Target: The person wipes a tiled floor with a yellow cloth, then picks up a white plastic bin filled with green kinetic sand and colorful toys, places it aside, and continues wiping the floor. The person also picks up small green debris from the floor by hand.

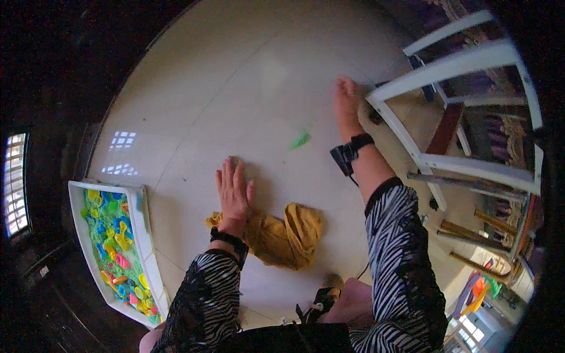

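My left hand (233, 191) is open, fingers stretched out, over the pale tiled floor. Just behind its wrist lies a crumpled mustard-yellow cloth (288, 237); the forearm covers part of it. My right hand (347, 100) reaches far forward, close to the corner of a white frame. It is blurred and seen from the side, so whether its fingers hold anything is hidden. Between the hands, a small bright green patch (300, 140) lies on the tiles, with a faint green smear beyond it.
At the left stands a white tray (150, 253) of green sand and colourful plastic toys. The white-framed furniture (406, 138) rises at the right, with brown wooden legs (471, 232) nearer me. My sandalled foot (326, 299) is below the cloth.
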Tool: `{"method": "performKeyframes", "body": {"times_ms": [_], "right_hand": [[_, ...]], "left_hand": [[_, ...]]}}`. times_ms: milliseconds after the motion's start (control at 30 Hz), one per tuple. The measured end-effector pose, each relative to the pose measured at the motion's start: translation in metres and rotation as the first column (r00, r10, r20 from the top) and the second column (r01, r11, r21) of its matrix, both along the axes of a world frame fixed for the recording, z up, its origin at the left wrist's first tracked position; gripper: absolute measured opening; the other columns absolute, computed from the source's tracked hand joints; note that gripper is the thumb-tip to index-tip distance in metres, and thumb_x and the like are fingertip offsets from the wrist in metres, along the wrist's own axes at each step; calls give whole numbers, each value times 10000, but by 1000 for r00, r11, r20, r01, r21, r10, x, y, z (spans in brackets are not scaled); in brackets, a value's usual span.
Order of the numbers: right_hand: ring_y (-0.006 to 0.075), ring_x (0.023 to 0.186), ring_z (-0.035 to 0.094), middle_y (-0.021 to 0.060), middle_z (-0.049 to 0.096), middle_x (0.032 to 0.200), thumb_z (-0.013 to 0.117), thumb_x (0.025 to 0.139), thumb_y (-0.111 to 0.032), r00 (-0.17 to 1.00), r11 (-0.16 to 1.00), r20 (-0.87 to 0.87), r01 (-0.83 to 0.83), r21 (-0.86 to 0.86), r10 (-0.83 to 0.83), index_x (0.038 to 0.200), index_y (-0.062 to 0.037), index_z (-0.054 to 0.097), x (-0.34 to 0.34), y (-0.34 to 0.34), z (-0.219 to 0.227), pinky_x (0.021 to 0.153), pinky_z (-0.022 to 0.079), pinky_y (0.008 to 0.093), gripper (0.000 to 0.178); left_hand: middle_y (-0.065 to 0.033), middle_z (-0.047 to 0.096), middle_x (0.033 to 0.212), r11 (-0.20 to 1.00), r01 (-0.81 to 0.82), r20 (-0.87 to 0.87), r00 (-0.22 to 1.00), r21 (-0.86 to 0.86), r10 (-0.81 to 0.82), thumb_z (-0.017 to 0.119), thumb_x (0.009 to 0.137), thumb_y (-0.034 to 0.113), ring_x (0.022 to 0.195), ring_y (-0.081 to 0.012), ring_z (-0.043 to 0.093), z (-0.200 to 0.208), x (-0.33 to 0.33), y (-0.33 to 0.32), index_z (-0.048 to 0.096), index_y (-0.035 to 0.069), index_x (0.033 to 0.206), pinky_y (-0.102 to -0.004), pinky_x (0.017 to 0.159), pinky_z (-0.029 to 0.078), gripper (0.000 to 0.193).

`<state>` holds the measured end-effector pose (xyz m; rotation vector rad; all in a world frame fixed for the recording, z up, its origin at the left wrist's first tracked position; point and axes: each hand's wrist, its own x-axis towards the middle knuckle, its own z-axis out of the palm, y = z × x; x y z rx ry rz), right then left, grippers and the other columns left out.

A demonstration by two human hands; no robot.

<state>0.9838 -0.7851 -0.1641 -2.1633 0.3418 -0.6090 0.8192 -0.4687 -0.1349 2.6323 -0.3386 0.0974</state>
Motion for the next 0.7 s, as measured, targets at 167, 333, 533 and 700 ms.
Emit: {"method": "performKeyframes", "body": {"times_ms": [167,333,533,700], "right_hand": [[206,945,543,89,593,986,433,895,-268,1000,987,16,-15,-160,18,1031,-36,571,67,-29,-15,841,415,324,302],[197,927,572,81,620,973,411,901,-289,944,898,-23,-304,319,328,1008,-27,607,78,-9,0,857,421,311,344],[178,826,578,47,632,857,399,905,-359,861,712,-13,-412,569,508,886,-38,614,13,33,1,797,439,322,386],[168,869,582,64,632,914,384,933,-335,833,703,40,-490,516,551,954,-19,616,-59,69,3,832,443,305,393]], "left_hand": [[-201,288,1403,999,4,-33,999,51,-2,465,858,320,1306,-380,244,5,2,-1,443,42,1227,-527,1062,143,462],[-200,300,1397,999,-4,-65,998,32,6,477,847,305,1306,-377,244,13,4,-5,465,45,1201,-523,1064,143,439],[-194,295,1402,999,17,-19,1000,42,-16,472,849,280,1312,-369,238,9,4,-3,465,47,1209,-509,1068,148,429],[-176,307,1399,999,-7,-12,1000,49,7,472,855,277,1310,-352,252,6,0,-2,471,67,1214,-494,1072,153,416]]}}
